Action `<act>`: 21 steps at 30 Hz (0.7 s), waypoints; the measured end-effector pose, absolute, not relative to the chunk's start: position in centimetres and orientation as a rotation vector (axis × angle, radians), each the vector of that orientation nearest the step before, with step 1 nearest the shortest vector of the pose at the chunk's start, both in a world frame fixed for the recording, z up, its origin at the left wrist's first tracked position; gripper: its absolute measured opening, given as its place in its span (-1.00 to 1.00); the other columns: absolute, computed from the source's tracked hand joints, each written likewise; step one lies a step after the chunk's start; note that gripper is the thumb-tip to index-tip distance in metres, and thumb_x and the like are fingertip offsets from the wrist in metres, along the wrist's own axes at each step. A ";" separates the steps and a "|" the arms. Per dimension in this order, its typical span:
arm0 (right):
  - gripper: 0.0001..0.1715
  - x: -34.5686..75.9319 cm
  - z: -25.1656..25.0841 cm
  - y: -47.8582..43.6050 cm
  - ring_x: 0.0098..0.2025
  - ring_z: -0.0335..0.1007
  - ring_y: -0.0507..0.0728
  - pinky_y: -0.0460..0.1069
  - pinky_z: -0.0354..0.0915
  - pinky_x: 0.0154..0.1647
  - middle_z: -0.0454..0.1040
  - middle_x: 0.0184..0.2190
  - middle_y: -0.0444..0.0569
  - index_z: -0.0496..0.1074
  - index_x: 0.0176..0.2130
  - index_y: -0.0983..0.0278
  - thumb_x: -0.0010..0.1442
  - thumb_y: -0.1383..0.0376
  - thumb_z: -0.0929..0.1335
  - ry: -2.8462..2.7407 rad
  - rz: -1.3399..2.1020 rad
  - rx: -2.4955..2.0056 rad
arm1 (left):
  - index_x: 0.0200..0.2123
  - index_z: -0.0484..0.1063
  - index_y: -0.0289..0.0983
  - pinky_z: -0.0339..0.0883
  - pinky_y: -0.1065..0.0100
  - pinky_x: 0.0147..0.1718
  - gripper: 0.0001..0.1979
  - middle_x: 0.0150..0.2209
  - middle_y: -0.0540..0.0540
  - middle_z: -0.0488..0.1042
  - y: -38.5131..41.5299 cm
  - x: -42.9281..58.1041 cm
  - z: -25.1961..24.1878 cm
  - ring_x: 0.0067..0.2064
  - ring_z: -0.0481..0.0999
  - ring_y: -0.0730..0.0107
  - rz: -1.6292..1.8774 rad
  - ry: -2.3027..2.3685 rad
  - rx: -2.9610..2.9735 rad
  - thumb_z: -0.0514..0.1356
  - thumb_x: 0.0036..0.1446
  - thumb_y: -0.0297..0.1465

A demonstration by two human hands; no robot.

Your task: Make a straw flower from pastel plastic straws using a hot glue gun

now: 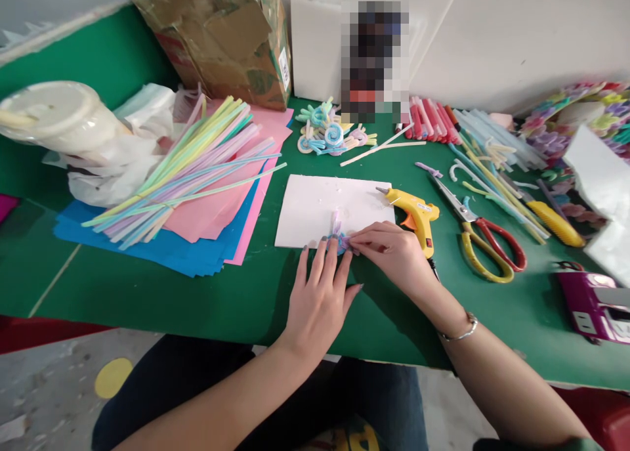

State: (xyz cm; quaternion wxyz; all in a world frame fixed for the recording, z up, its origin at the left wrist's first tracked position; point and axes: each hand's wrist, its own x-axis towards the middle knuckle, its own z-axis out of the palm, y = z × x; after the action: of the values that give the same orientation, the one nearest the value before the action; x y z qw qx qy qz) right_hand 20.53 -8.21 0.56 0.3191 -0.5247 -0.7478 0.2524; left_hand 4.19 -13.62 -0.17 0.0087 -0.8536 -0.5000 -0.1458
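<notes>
A small blue and purple pipe-cleaner piece [336,225] lies at the near edge of a white board [310,205]. My left hand [321,287] rests palm down with its fingers stretched, the fingertips pressing on this piece. On its right side, my right hand [388,251] pinches a purple end of the piece between thumb and fingers. The fingertips of both hands hide much of the piece. Just right of the board lies a yellow glue gun [416,216], its nozzle over the board's corner. Scissors [472,224] with red and yellow handles lie farther right.
Pastel pipe cleaners [182,175] lie on pink and blue sheets [147,241] at left. Curled pipe-cleaner shapes [332,132] sit behind the board. A cardboard box [221,37] stands at the back. At right are a yellow utility knife [556,222] and a purple device [593,303].
</notes>
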 end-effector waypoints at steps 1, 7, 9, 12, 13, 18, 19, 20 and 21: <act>-0.83 20.5 0.5 -8.2 -0.30 0.45 0.10 0.01 0.42 -0.33 0.57 -0.36 -0.05 0.58 -0.36 0.18 0.14 0.37 0.36 -1.967 0.662 -1.380 | 0.11 0.34 -0.37 0.22 -0.08 0.10 -0.57 0.18 -0.34 0.29 -13.6 4.2 -0.2 0.19 0.29 -0.07 -0.453 -1.563 -2.659 -0.01 0.28 -0.27; -0.83 20.5 0.5 -8.2 -0.29 0.45 0.11 0.01 0.42 -0.32 0.57 -0.36 -0.04 0.58 -0.35 0.18 0.14 0.38 0.36 -1.967 0.665 -1.380 | 0.10 0.35 -0.38 0.23 -0.09 0.08 -0.56 0.14 -0.37 0.33 -13.7 4.3 -0.2 0.17 0.32 -0.08 -0.444 -1.552 -2.637 -0.01 0.28 -0.26; -0.82 20.6 0.5 -8.2 -0.29 0.45 0.11 0.02 0.42 -0.32 0.57 -0.35 -0.05 0.58 -0.35 0.17 0.15 0.37 0.35 -1.964 0.674 -1.385 | 0.10 0.36 -0.37 0.23 -0.09 0.09 -0.56 0.13 -0.35 0.35 -13.7 4.3 -0.2 0.16 0.32 -0.07 -0.439 -1.561 -2.646 -0.01 0.28 -0.26; -0.82 20.6 0.5 -8.2 -0.29 0.45 0.11 0.02 0.43 -0.32 0.57 -0.35 -0.05 0.58 -0.34 0.16 0.15 0.35 0.35 -1.963 0.686 -1.389 | 0.10 0.36 -0.37 0.22 -0.09 0.10 -0.57 0.12 -0.34 0.36 -13.7 4.2 -0.2 0.16 0.32 -0.07 -0.443 -1.577 -2.657 -0.01 0.28 -0.26; -0.81 20.6 0.5 -8.2 -0.29 0.45 0.11 0.02 0.43 -0.32 0.57 -0.35 -0.05 0.58 -0.34 0.16 0.15 0.35 0.35 -1.963 0.686 -1.389 | 0.10 0.36 -0.37 0.22 -0.09 0.10 -0.57 0.12 -0.33 0.36 -13.7 4.2 -0.3 0.16 0.32 -0.06 -0.448 -1.579 -2.658 -0.01 0.28 -0.26; -0.82 20.5 0.5 -8.2 -0.30 0.45 0.11 0.02 0.42 -0.32 0.56 -0.36 -0.05 0.58 -0.35 0.17 0.15 0.37 0.36 -1.971 0.667 -1.378 | 0.09 0.36 -0.37 0.23 -0.10 0.09 -0.57 0.11 -0.33 0.38 -13.8 4.3 -0.3 0.14 0.34 -0.07 -0.451 -1.573 -2.651 -0.01 0.28 -0.26; -0.82 20.5 0.5 -8.2 -0.30 0.45 0.11 0.01 0.42 -0.33 0.56 -0.37 -0.04 0.58 -0.35 0.18 0.14 0.38 0.36 -1.973 0.663 -1.373 | 0.09 0.36 -0.37 0.23 -0.09 0.09 -0.57 0.11 -0.33 0.38 -13.8 4.3 -0.3 0.14 0.34 -0.07 -0.448 -1.575 -2.651 -0.02 0.28 -0.26; -0.83 20.5 0.5 -8.2 -0.30 0.45 0.11 0.01 0.42 -0.32 0.56 -0.37 -0.04 0.58 -0.35 0.19 0.14 0.39 0.36 -1.975 0.659 -1.368 | 0.10 0.36 -0.37 0.23 -0.09 0.09 -0.57 0.11 -0.33 0.38 -13.8 4.3 -0.3 0.15 0.34 -0.07 -0.447 -1.580 -2.650 -0.01 0.28 -0.26; -0.83 20.5 0.5 -8.2 -0.30 0.45 0.10 0.01 0.42 -0.32 0.56 -0.37 -0.04 0.58 -0.35 0.20 0.14 0.40 0.36 -1.977 0.656 -1.365 | 0.10 0.36 -0.37 0.23 -0.10 0.09 -0.57 0.11 -0.33 0.37 -13.8 4.3 -0.2 0.15 0.34 -0.07 -0.448 -1.583 -2.652 -0.01 0.28 -0.26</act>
State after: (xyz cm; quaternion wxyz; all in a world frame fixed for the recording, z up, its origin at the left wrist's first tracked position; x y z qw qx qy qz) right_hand 20.47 -8.25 0.48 0.3199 -0.5193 -0.7521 0.2497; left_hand 4.31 -13.76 -0.23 0.0104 -0.8497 -0.5073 -0.1434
